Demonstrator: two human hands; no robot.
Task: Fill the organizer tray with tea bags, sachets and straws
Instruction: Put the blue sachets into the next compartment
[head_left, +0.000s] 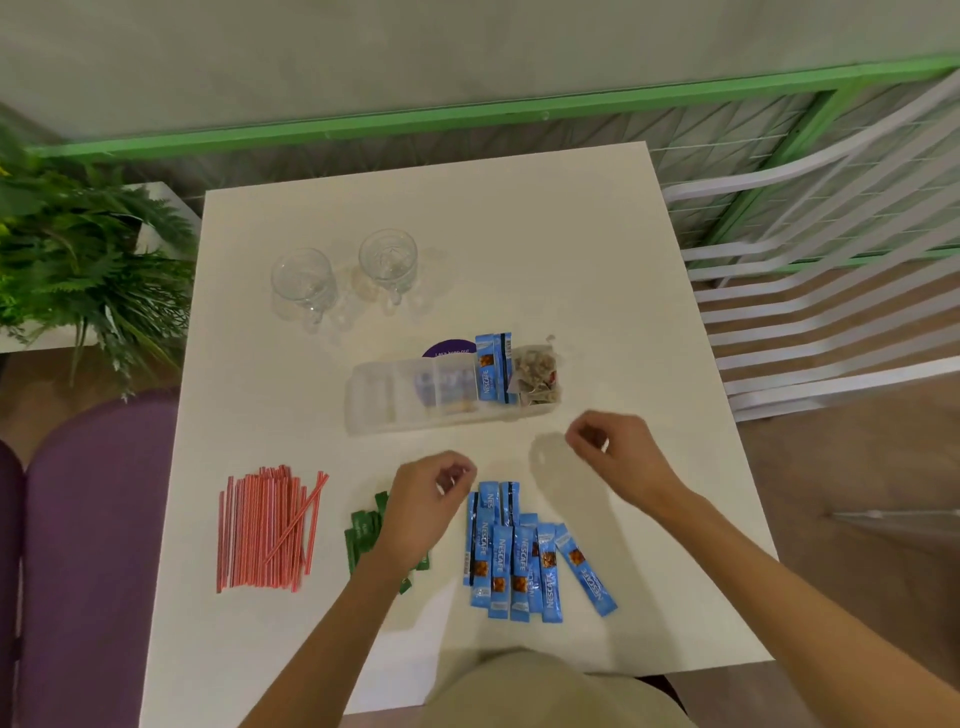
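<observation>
Plastic, glass and gloss on a matt table (597, 260)
The tray (363, 405) was cloudy plastic; mugs (304, 283) at eleven o'clock were glass; blue sachets (519, 566) at six looked glossy.

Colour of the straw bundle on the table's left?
The thin plastic straws are red with fine white stripes; the head view shows them best.
</observation>
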